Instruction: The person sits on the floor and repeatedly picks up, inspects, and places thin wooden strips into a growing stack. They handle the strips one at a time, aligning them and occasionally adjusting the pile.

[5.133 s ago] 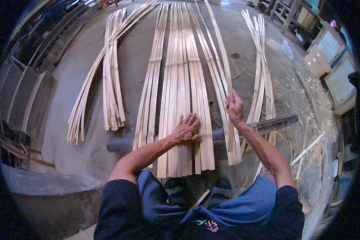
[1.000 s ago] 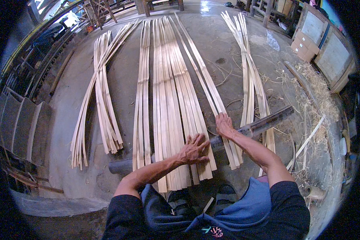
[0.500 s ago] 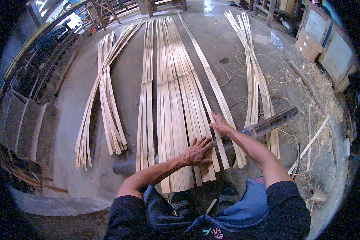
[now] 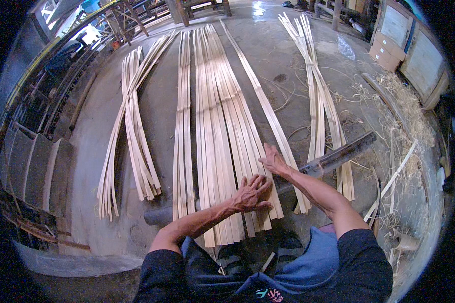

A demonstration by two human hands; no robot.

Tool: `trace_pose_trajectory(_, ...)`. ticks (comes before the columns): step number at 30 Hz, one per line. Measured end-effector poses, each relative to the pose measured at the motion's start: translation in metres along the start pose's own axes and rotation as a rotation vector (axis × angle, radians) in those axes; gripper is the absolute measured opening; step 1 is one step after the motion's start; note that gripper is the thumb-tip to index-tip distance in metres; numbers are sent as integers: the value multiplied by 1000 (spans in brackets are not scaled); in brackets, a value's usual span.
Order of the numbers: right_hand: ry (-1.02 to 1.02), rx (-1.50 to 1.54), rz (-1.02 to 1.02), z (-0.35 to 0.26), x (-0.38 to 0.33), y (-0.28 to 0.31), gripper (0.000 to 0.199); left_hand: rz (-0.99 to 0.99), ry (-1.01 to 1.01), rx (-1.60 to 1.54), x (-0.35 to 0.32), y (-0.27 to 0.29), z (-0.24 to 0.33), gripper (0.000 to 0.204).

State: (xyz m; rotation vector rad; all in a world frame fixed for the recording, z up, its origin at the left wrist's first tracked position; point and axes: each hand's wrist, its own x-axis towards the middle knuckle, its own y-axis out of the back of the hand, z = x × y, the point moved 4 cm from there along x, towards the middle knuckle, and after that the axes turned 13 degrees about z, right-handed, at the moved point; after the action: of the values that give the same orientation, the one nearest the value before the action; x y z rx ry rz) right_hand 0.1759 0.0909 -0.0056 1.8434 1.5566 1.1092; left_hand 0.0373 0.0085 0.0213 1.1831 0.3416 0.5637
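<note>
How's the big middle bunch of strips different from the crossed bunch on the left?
The middle bunch lies spread out wide; the crossed bunch makes a narrow X. The left hand touches the middle bunch, not the crossed bunch. Both are long, pale strips.

No lettering, number or sign could be read. Small white labels (image 4: 381, 50) stood on the brown cardboard boxes (image 4: 387, 59) at the upper right, too small to make out. A teal and pink print (image 4: 275, 295) stood on the person's black shirt (image 4: 364, 260); whether it held letters could not be told.
</note>
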Motion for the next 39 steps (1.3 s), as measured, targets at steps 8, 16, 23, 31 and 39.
trace_pose_trajectory(8,121,-583,141,20,-14,41,27,20,73,-12,7,-2,5,81)
trace_pose_trajectory(16,-120,9,78,45,-9,21,35,47,-36,-27,9,-11,3,83)
trace_pose_trajectory(23,-199,206,5,28,-16,22,43,19,-50,-64,10,-10,0,84)
trace_pose_trajectory(31,-37,14,134,24,-17,20,29,14,-63,-35,9,-7,0,81)
trace_pose_trajectory(39,155,-257,159,27,-22,32,29,94,-67,-126,2,-2,-11,72)
